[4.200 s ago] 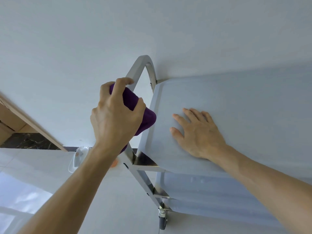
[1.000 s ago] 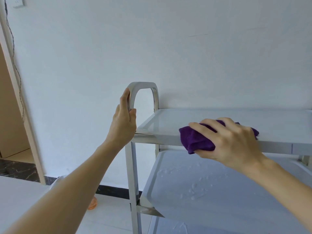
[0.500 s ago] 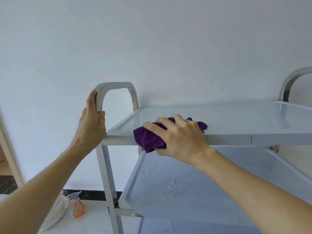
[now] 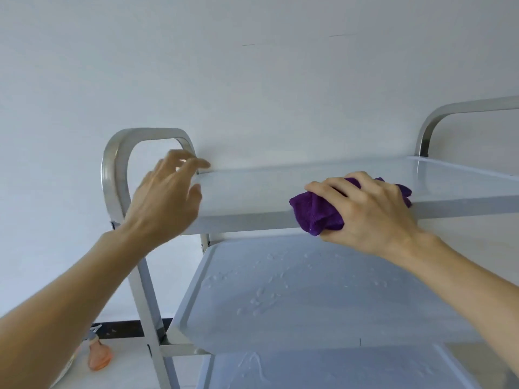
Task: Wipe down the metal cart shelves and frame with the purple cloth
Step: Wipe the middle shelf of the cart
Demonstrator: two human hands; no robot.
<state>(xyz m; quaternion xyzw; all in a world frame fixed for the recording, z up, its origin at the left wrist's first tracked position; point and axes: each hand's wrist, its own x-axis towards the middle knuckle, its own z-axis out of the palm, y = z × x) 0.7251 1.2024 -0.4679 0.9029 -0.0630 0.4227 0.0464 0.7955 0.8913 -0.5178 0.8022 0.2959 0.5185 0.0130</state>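
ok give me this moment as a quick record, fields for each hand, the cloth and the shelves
left hand: open, fingers spread, by the top shelf's left end, holding nothing
right hand: gripping the purple cloth
cloth position: bunched on the top shelf front edge
middle shelf: droplets on its surface
cart handle: not held

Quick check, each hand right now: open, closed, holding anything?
Left hand: open, fingers spread, holding nothing, near the cart handle.
Right hand: closed on the purple cloth at the top shelf front edge.
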